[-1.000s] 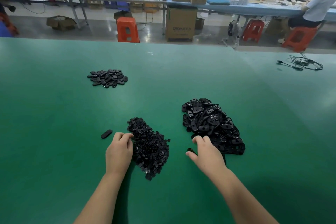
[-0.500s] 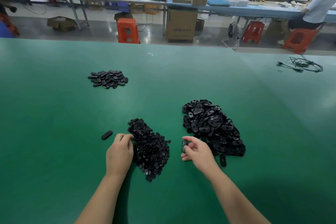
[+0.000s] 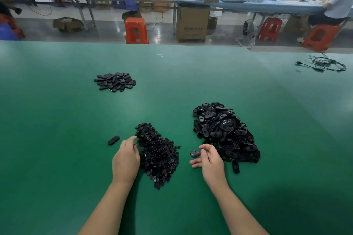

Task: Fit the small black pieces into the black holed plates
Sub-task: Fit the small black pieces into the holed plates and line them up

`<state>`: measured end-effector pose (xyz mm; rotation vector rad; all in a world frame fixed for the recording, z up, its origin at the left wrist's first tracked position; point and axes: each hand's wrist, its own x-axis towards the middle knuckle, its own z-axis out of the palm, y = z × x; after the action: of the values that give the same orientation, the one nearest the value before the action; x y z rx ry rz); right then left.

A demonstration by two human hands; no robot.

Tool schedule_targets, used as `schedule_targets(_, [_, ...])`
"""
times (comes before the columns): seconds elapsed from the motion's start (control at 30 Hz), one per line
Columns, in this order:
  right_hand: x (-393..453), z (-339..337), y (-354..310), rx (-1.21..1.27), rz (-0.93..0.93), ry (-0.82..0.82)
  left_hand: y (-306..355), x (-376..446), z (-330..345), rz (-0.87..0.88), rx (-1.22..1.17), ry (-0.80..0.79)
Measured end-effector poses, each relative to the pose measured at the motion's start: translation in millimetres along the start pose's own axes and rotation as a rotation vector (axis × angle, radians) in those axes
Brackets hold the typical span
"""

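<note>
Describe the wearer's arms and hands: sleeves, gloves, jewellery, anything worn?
Both forearms are bare right up to the bottom edge of the frame; no sleeves show. The left hand and right hand wear no gloves, and no watch, wristband or ring is visible. No markings visible.

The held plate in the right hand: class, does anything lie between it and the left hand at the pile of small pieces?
Nothing visible blocks it. The plate in the right hand faces the left hand across the near part of the small-piece pile, which lies low on the table.
</note>
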<state>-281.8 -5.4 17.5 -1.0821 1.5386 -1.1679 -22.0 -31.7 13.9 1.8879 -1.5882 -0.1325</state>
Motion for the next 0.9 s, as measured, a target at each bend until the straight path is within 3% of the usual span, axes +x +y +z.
schedule_targets(0.67, [-3,-1,0,-0.167,-0.103,-0.075,-4,1,2,-0.026,-0.02,-0.015])
schedule_targets(0.9, [-4,-1,0,-0.254,-0.214,-0.011,-11,7,3,-0.196,-0.199,0.004])
